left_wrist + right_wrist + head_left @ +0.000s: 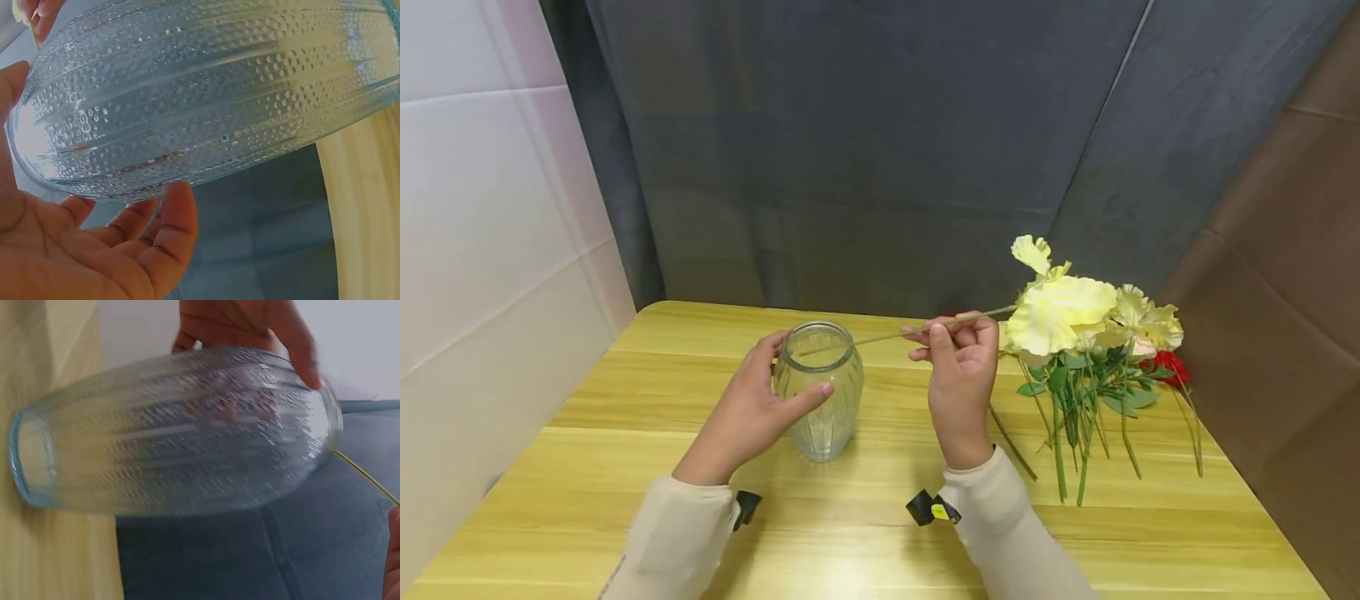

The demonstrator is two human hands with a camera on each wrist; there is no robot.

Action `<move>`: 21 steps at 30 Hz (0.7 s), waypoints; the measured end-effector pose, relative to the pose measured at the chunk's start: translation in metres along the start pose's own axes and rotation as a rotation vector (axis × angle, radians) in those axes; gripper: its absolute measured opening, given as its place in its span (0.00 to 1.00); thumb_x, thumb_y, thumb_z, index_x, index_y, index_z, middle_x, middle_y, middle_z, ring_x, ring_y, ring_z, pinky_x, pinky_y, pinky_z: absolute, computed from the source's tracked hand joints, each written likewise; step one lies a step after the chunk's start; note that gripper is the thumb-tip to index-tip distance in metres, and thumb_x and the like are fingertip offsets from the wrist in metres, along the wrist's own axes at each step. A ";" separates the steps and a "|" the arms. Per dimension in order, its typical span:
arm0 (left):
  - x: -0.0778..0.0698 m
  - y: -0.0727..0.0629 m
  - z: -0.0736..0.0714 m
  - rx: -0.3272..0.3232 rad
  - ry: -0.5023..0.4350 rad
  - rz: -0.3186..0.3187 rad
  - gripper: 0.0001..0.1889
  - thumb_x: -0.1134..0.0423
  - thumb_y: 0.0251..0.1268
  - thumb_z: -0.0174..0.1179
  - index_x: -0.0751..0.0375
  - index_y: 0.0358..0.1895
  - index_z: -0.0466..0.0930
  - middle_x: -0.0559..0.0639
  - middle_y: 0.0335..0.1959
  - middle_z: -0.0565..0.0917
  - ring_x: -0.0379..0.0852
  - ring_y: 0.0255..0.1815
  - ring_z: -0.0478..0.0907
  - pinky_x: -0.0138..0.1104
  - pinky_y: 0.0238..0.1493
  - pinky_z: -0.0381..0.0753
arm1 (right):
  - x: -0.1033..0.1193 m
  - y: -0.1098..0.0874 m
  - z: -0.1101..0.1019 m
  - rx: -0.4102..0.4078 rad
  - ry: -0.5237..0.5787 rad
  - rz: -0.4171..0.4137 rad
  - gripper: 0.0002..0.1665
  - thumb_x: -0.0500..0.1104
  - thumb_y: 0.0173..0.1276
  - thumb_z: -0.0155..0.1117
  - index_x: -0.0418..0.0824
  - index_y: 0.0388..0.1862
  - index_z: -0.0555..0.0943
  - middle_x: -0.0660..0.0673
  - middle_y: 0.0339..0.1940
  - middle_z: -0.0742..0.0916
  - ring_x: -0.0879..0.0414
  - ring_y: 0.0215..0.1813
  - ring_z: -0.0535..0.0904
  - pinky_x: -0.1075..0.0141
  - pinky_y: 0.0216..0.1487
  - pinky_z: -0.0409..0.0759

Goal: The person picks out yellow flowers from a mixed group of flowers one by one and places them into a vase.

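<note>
A clear ribbed glass vase (831,417) stands upright on the table, its body dimpled in the left wrist view. My left hand (748,408) holds it around the left side near the top, thumb in front and fingers behind. With thumb and fingers, my right hand (961,375) pinches the long thin stem of a yellow flower (1060,315) with broad ruffled petals. The stem slants down leftward, its end inside the vase's mouth. In the right wrist view, the stem (365,472) crosses the rim while the fingers of my right hand show only at the edge.
Several flowers lie at the table's right, among them another yellow bloom (1138,317) and a red one (1168,367), with green leaves (1131,400) and loose stems pointing toward me. A grey curtain (850,167) hangs behind the wooden table (625,392).
</note>
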State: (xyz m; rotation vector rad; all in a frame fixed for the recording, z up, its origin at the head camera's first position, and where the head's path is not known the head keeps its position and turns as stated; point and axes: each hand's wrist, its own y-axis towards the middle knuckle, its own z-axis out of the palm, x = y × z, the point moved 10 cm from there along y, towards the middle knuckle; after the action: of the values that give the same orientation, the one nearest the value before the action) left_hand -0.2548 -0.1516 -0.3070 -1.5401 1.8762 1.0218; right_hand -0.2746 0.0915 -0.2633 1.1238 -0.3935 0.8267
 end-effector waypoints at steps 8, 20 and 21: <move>0.000 0.001 0.000 0.000 -0.008 0.012 0.50 0.34 0.58 0.66 0.60 0.75 0.55 0.60 0.69 0.65 0.59 0.66 0.65 0.58 0.61 0.68 | -0.015 -0.009 0.016 0.003 0.013 0.044 0.12 0.33 0.75 0.58 0.33 0.50 0.65 0.40 0.40 0.80 0.47 0.41 0.86 0.64 0.36 0.82; 0.002 0.002 0.000 0.006 0.021 -0.002 0.52 0.31 0.56 0.64 0.60 0.76 0.54 0.60 0.69 0.65 0.59 0.66 0.66 0.57 0.61 0.69 | -0.025 -0.007 0.022 -0.006 -0.032 0.112 0.11 0.33 0.74 0.59 0.35 0.47 0.66 0.43 0.38 0.82 0.54 0.32 0.80 0.69 0.31 0.77; 0.002 0.002 0.000 0.006 0.022 -0.002 0.52 0.31 0.57 0.64 0.60 0.76 0.54 0.61 0.69 0.64 0.60 0.66 0.66 0.57 0.61 0.69 | -0.025 -0.007 0.023 0.001 -0.038 0.114 0.11 0.33 0.74 0.59 0.34 0.47 0.66 0.43 0.38 0.82 0.55 0.32 0.79 0.69 0.30 0.76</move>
State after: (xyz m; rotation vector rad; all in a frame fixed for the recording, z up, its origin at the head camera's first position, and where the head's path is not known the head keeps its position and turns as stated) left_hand -0.2569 -0.1529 -0.3086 -1.5555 1.8912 1.0009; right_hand -0.2828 0.0594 -0.2752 1.1272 -0.4924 0.9065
